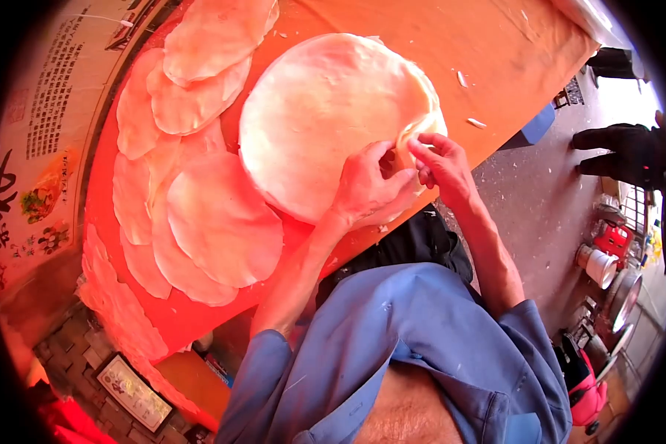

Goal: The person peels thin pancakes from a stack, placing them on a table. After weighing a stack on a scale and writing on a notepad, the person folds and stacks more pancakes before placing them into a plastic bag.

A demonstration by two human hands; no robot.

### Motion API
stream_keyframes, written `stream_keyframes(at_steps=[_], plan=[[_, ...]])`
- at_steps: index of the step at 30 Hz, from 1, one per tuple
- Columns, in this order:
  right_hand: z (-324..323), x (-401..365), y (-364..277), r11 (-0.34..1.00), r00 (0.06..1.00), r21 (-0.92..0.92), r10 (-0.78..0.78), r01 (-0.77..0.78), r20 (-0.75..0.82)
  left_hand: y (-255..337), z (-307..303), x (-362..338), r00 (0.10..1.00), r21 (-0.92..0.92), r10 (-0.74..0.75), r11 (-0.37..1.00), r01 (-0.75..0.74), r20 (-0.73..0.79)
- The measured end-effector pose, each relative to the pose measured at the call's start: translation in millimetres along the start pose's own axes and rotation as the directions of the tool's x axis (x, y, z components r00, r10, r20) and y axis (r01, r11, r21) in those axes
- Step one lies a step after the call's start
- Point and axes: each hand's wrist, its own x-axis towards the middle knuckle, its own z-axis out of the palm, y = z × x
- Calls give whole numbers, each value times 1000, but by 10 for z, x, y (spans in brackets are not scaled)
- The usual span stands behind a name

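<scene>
A large, pale round stack of thin dough sheets (325, 118) lies on the orange-covered table (488, 44). Its top sheet's edge (422, 122) is lifted and folded at the right rim, between my hands. My left hand (370, 185) is closed at this rim, thumb and fingers pinching the sheet's edge. Just to its right, my right hand (445, 169) has its fingers bent together on the same raised edge. Exactly how much of the sheet lies between the fingers is hidden.
Several loose round sheets (226, 218) overlap on the table's left side, more of them (211, 37) toward the far left. Small white scraps (476, 123) dot the cloth. A person in dark trousers (618, 148) stands at right, near a white bucket (598, 266).
</scene>
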Motion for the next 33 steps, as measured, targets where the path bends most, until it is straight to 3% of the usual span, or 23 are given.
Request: stream_keyframes(at_steps=[2, 5, 8, 11, 14, 20, 23, 26, 28, 31, 32, 33], plan=[[-73, 74, 29, 990, 997, -124, -70, 72, 16, -78, 22, 46, 1000, -104, -30, 994, 30, -1], [-239, 159, 55, 996, 991, 59, -74, 68, 112, -90, 44, 84, 993, -315, -120, 942, 119, 15], [-361, 188, 55, 971, 979, 222, 47, -91, 196, -95, 74, 68, 994, -352, -101, 930, 106, 34], [-445, 203, 44, 944, 964, 255, 152, -207, 220, -182, 49, 47, 990, -408, -132, 901, 144, 56], [-362, 231, 2, 994, 981, 44, 87, -96, 176, -168, 45, 43, 985, -373, -167, 911, 174, 51], [-389, 294, -13, 983, 972, 13, 181, -185, 148, -195, 27, -14, 986, -490, -152, 856, 167, 71], [-364, 338, 118, 999, 984, -36, 23, -16, 177, -290, 111, 18, 985, -372, -167, 918, 137, -49], [-341, 307, 134, 987, 990, -143, -59, 78, 128, -171, 256, 109, 927, 135, -161, 967, 217, -339], [-276, 289, 134, 977, 993, -199, -62, 81, 97, -173, 357, 194, 901, 361, 123, 932, 40, -416], [-248, 257, 77, 987, 982, -116, -89, 109, 164, -101, 66, 116, 862, 295, 160, 955, -13, -481], [-287, 276, 97, 994, 975, -47, -90, 101, 204, -85, -133, 31, 768, 85, 137, 991, -107, -625], [-308, 308, 127, 992, 986, -109, -47, 65, 157, -85, -438, -156, 751, 18, 126, 988, -151, -648]])
